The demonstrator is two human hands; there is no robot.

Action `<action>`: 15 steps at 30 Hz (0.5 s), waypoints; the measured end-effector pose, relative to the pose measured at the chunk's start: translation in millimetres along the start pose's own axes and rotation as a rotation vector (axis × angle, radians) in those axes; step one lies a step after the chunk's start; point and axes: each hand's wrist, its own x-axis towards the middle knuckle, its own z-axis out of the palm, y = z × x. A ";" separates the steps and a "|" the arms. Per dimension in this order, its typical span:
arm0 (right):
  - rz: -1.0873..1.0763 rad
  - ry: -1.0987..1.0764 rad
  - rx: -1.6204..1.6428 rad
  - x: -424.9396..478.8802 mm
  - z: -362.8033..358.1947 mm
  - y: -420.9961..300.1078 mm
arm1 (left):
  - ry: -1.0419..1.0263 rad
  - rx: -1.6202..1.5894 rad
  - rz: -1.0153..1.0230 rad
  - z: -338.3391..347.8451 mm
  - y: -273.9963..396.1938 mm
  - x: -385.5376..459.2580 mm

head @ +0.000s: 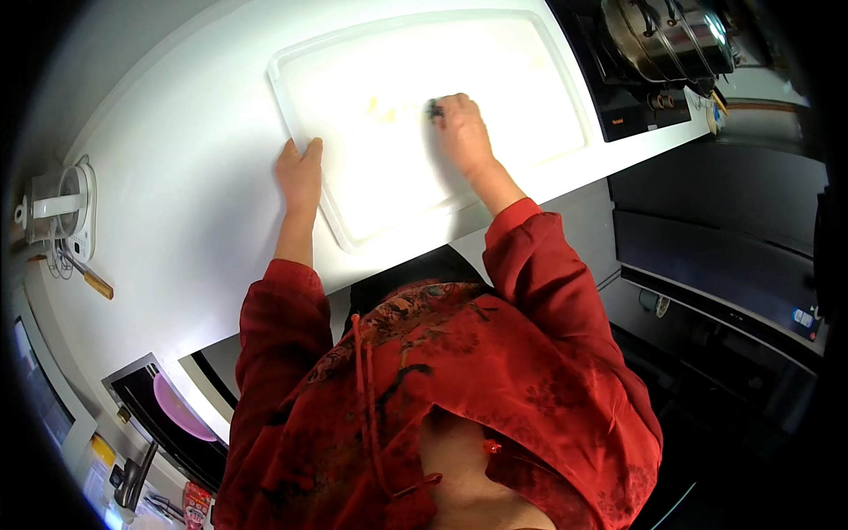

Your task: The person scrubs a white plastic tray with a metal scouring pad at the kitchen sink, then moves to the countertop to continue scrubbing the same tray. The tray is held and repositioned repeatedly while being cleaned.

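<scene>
A large white rectangular tray [371, 192] with a raised rim lies on the white countertop before me, much of it washed out by bright light. My left hand [299, 175] grips the tray's left rim, thumb and fingers at the edge. Over the middle of the tray, my right hand [464, 129] holds a small dark object [434, 109]. It is blurred and mostly covered by the fingers, so I cannot tell what it is. Faint yellowish smears [382, 110] show on the tray's surface, left of my right hand.
To the right, a steel pot [662, 40] stands on a black cooktop [616, 109]. A glass electric kettle [59, 205] and a wooden-handled tool [99, 285] are at the far left. A pink basin [175, 411] sits in the sink [129, 391] at lower left.
</scene>
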 end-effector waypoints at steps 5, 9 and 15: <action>-0.398 -0.165 0.021 -26.0 25.0 -63.8 | 0.017 -0.025 0.004 2.8 -5.9 0.5; -0.317 -0.191 0.004 -20.2 20.0 -30.9 | 0.002 0.005 -0.016 -1.1 8.2 -4.0; -0.192 -0.248 -0.072 -31.3 7.1 -43.3 | 0.029 0.018 0.005 5.8 -7.6 2.9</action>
